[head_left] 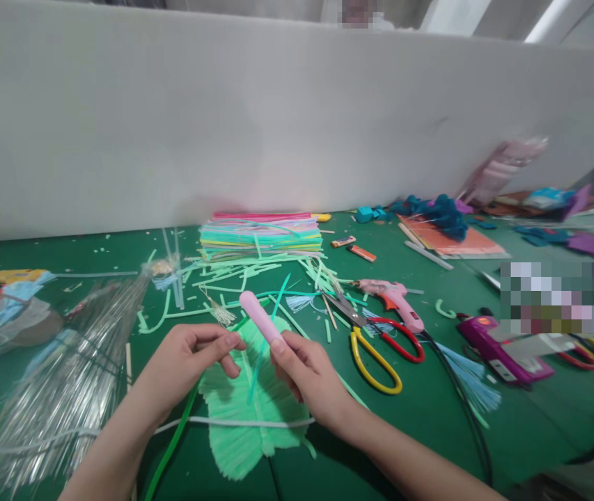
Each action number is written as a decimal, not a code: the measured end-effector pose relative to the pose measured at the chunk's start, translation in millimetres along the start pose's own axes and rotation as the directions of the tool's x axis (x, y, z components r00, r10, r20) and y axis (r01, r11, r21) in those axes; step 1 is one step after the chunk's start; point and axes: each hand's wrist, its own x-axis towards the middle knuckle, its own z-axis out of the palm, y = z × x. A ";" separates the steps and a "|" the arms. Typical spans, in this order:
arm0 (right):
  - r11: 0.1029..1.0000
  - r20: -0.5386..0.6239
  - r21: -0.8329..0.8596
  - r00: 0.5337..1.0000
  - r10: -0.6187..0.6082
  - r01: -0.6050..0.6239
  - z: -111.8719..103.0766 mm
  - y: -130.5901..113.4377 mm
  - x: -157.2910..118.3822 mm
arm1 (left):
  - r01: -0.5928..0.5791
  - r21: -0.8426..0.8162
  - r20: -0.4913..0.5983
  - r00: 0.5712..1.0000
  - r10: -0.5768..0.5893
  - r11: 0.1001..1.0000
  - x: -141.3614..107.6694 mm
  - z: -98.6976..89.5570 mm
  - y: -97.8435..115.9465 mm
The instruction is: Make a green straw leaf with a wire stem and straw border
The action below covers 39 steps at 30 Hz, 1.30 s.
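A smooth pink stick with a rounded end point(259, 316) is gripped in my right hand point(310, 372), its tip pointing up and left. My left hand point(200, 355) is just to the left, thumb and fingers pinched together; whatever they may hold is too small to make out. Beneath both hands, a light green fuzzy leaf shape point(234, 445) lies flat on the table, with a pale centre rib. A thin teal strand point(277, 306) crosses over the leaf near the pink stick. One darker green stem point(171, 445) runs down past my left wrist.
Scissors point(374, 348) with red and yellow handles and a pink glue gun point(393, 299) lie to the right, with a purple glue gun point(505, 351) beyond. Bundled coloured pipe cleaners point(260, 233) sit by the white partition point(276, 118). Clear strands point(77, 376) spread at left.
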 end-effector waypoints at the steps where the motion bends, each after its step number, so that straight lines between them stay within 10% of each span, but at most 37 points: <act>1: 1.000 -0.005 0.005 1.000 0.001 -0.001 -0.2 -0.5 0.2 | -0.001 0.000 -0.004 1.000 0.001 1.000 -0.1 -0.4 0.0; 20: 0.990 -0.134 0.143 0.991 0.008 0.011 -11.5 -1.6 8.5 | 0.036 0.023 -0.003 0.999 -0.036 0.999 -2.3 -12.3 -3.6; 39: 0.997 0.152 -0.057 0.987 -0.049 0.059 -12.9 -1.7 -1.1 | 0.106 -0.410 0.277 0.961 0.012 0.906 -7.1 -0.3 -0.8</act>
